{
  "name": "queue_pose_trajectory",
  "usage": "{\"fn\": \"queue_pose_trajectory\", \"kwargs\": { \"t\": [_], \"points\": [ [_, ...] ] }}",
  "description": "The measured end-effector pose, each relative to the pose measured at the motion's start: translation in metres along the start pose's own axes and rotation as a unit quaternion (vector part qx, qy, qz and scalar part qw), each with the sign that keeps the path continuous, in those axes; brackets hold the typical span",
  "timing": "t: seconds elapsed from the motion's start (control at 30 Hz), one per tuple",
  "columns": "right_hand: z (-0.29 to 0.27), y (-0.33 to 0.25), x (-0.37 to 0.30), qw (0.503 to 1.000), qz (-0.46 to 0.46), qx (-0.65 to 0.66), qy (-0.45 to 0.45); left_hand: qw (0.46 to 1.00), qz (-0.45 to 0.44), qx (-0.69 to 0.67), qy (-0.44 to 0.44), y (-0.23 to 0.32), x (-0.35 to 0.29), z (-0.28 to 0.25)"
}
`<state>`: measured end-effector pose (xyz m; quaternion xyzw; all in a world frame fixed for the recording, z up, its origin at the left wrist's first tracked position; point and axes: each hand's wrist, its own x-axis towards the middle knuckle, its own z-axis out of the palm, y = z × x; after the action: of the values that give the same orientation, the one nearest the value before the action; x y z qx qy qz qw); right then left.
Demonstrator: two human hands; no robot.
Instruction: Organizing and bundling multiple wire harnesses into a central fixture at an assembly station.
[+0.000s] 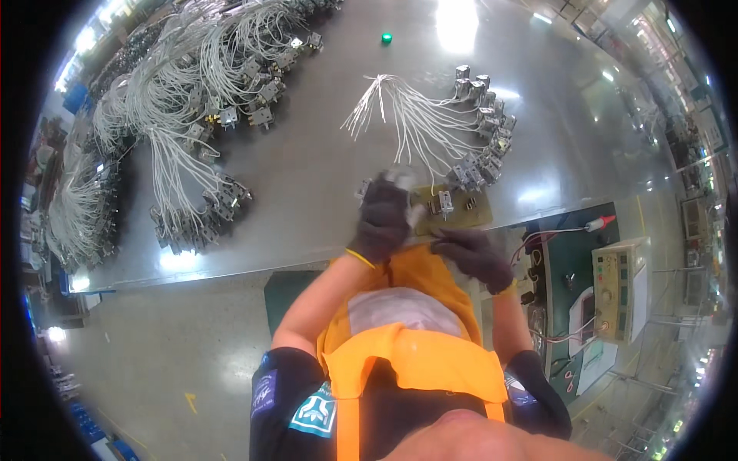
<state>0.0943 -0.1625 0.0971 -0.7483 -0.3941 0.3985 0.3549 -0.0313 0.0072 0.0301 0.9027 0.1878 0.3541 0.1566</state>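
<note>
Grey metal tabletop (307,169) bears a flat tan board (466,221); mid-board, a silver oblong metal block (445,203) points away; board's left, dark-gloved left hand (383,215); board's near edge, dark-gloved right hand (475,256) (how open or full, I cannot tell).

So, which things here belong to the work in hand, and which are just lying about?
Work, judging by position:
- board, beside left hand and right hand
- metal part on it
- wired parts beyond, likely
- left heap, similar parts

Apparently lying about:
- green light
- instrument
- scissors
</note>
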Motion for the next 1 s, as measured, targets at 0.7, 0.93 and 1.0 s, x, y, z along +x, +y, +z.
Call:
{"fn": "queue_pose_trajectory", "kwargs": {
  "t": [0.7, 0.93, 1.0],
  "points": [
    [-0.018, 0.048, -0.076, 0.861, -0.120, -0.072, 0.488, 0.986, -0.108, -0.029, -0.127, 0.019, -0.036, 0.092],
    [-0.002, 0.069, -0.063, 0.911, -0.124, -0.018, 0.393, 0.914, -0.225, -0.336, -0.019, 0.029, -0.006, 0.053],
    [-0.003, 0.071, -0.063, 0.920, -0.124, -0.011, 0.372, 0.907, -0.233, -0.351, -0.018, 0.027, -0.003, 0.051]
  ]
}}
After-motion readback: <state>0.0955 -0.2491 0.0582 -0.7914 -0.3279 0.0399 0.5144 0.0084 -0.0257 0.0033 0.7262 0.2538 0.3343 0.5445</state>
